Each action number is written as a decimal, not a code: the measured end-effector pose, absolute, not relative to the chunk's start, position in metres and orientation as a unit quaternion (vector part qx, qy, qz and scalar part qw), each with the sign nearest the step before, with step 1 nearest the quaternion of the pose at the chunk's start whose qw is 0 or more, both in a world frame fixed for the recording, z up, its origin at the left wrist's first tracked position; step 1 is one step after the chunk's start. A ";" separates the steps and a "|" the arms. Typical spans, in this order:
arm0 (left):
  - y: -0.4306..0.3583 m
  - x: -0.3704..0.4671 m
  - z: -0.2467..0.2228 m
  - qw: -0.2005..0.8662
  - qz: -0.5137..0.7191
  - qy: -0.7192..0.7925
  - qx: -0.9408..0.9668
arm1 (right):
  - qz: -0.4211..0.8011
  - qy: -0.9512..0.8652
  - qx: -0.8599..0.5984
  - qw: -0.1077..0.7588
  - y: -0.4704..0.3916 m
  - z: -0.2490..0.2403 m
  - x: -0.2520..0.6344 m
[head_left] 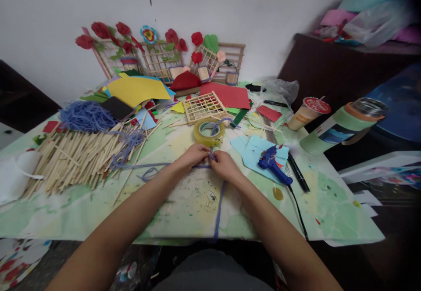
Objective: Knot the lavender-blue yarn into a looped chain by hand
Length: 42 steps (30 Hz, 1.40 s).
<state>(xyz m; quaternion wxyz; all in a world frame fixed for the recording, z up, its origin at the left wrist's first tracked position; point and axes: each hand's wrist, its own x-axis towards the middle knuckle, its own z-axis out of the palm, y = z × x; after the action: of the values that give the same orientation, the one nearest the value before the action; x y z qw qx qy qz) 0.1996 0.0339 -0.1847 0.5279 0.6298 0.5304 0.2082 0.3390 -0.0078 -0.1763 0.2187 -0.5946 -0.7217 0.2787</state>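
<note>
Evidently, in the head view, the left hand and right hand meet just in front of the tape roll, fingertips of both pinching purple yarn. Yarn also shows in the roll's hole; 1 length trails down to the near edge of the table. The step looks like tying or winding; any knot is too small to tell. The next move seems to call for 1 hand pinching steadily while the other draws the strand snug.

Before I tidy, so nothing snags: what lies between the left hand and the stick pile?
In the head view, mainly purple yarn lies on the tablecloth between left hand and stick pile.
</note>
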 end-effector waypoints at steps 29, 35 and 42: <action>0.028 0.207 -0.184 0.518 0.267 0.554 0.594 | 0.208 -0.729 -0.624 0.187 -0.023 -0.158 0.334; 0.029 0.204 -0.179 0.606 0.251 0.522 0.545 | 0.162 -0.802 -0.569 0.087 -0.062 -0.160 0.315; 0.030 0.202 -0.177 0.613 0.266 0.523 0.529 | 0.151 -0.846 -0.510 0.032 -0.110 -0.156 0.314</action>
<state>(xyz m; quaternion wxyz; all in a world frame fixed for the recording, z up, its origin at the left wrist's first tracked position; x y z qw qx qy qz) 0.2024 0.0301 -0.1771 0.6132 0.5294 0.5225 0.2659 0.3142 -0.1099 -0.1558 0.0324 -0.5097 -0.8464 0.1508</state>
